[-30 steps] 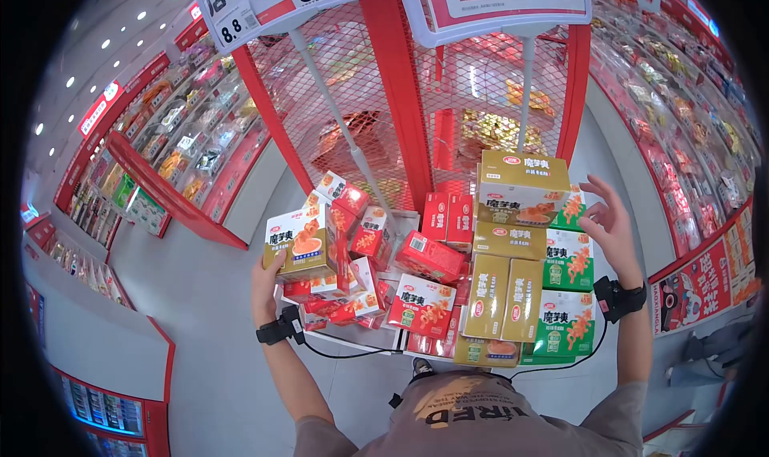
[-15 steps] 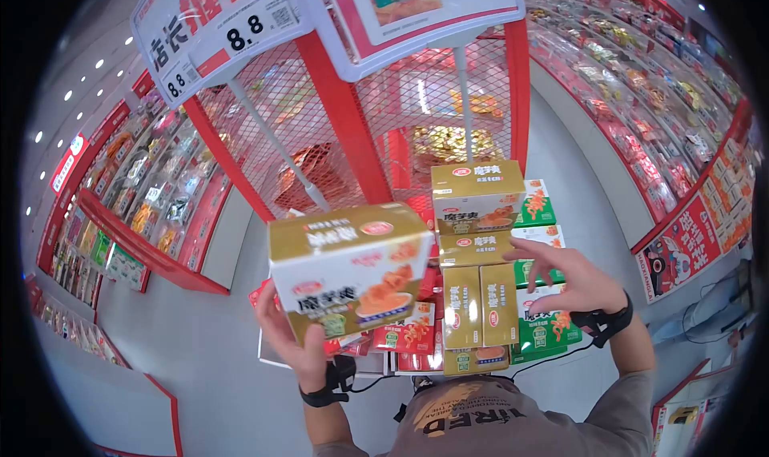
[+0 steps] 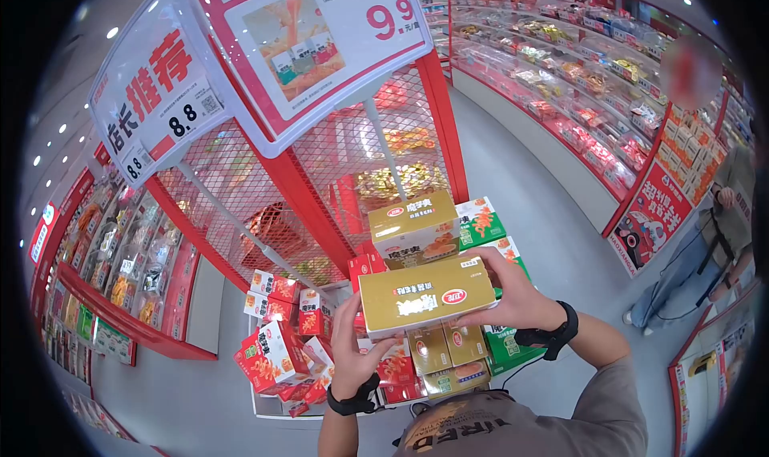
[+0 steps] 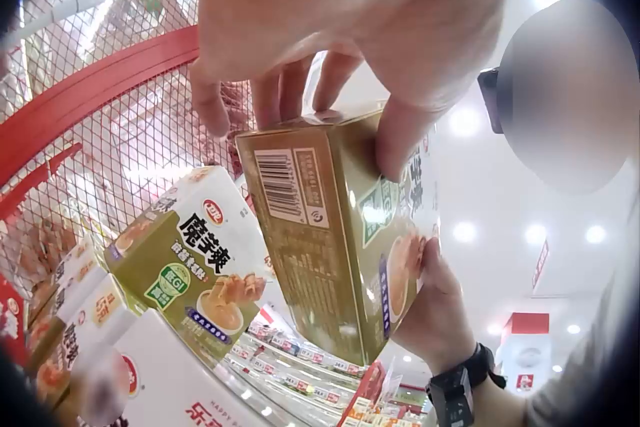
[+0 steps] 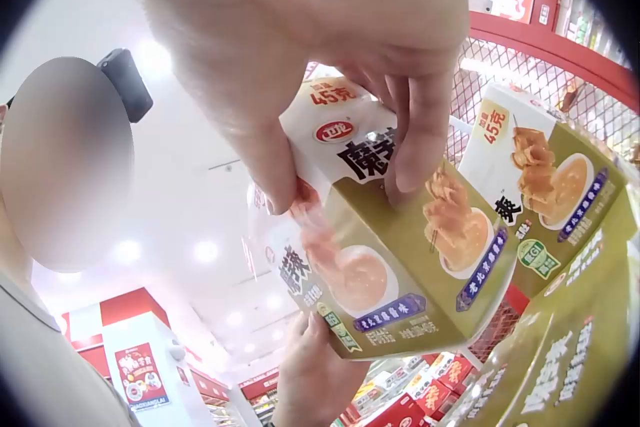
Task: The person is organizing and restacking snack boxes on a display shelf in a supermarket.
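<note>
Both hands hold one gold-and-white snack box (image 3: 424, 294) in front of the person. My left hand (image 3: 352, 357) grips its left end, and my right hand (image 3: 525, 301) grips the right end. In the left wrist view, the thumb presses the printed face of the box (image 4: 310, 237) while the fingers reach over the far side; a barcode shows on its end. The right wrist view has the box (image 5: 375, 237) between that thumb and fingers. Just behind it, another gold box (image 3: 412, 221) sits atop the stacked goods.
Red boxes (image 3: 272, 357) lie in a loose heap at left. Green boxes (image 3: 506, 349) stand at right beside smaller gold boxes (image 3: 448, 349). Red mesh bins (image 3: 320, 177) and price signs (image 3: 312, 52) rise behind. A bystander (image 3: 693, 249) stands at right.
The left hand has lifted the gold box from over the red heap and brought it right. The right hand has come onto its other end. The box has turned, and the view has swung right.
</note>
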A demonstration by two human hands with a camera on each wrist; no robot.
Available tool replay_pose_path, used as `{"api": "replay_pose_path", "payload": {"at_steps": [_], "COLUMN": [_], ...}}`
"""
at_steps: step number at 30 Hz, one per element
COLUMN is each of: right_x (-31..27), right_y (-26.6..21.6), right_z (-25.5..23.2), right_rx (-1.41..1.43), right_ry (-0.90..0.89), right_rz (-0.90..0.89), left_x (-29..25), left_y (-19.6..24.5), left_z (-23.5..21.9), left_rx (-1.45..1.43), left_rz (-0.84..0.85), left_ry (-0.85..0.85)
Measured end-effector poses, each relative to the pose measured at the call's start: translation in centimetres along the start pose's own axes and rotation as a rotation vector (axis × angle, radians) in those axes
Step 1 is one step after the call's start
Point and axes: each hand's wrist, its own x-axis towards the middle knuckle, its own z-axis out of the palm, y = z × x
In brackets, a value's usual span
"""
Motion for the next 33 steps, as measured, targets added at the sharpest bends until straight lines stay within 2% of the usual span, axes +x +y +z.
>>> {"api": "replay_pose_path", "payload": {"at_steps": [4,7,10,13,14,16,19,20,22,25,26,29,30,33], "right_x": [-0.3,-0.8,-1.8,-3.1,-3.2,-3.3,-1.8,-1.4,-1.9,-2.1,-2.3,-2.4,-2.6,-3.3], "right_y": [-0.3,-0.5,-1.5,-3.6,-4.2,-5.0,-5.0,-4.6,-3.2,-3.3,-3.3,-2.8,-2.1,-0.7], "right_z": [-0.2,-0.3,-0.7,-0.8,-0.9,-1.1,-0.9,-0.8,0.4,0.9,1.2,3.1,4.0,4.5], "right_rx": [-0.074,-0.093,-0.045,0.125,0.044,-0.112,-0.091,0.005,0.043,-0.003,-0.059,-0.286,-0.295,-0.371], "right_ry": [0.021,0.016,-0.083,-0.425,-0.474,-0.57,-0.446,-0.448,-0.342,-0.172,-0.118,0.039,0.088,0.058], "right_rz": [-0.04,0.005,0.047,0.115,0.086,0.037,-0.255,-0.297,-0.314,-0.286,-0.257,-0.16,-0.113,-0.088], "left_x": [-0.8,-1.2,-1.8,-0.9,-0.4,0.6,0.5,0.6,0.8,2.6,3.4,2.2,2.2,2.2], "left_y": [-0.9,-1.7,-2.9,0.5,1.5,1.9,1.3,1.1,0.1,3.2,4.7,5.5,4.5,4.4], "left_z": [1.0,0.9,0.8,1.1,0.9,1.2,1.7,1.7,2.0,3.4,4.2,5.3,5.4,4.7], "left_rx": [-0.296,-0.227,-0.172,-0.637,-0.594,-0.704,-0.935,-0.937,-0.963,-0.602,-0.41,-0.454,-0.518,-0.627], "left_rz": [-0.16,-0.158,-0.137,-0.302,-0.352,-0.36,-0.439,-0.375,-0.265,-0.233,-0.088,-0.272,-0.299,-0.26], "left_ry": [0.018,-0.018,-0.06,-0.024,-0.052,-0.096,-0.156,-0.206,-0.296,-0.056,0.021,-0.065,-0.112,-0.175]}}
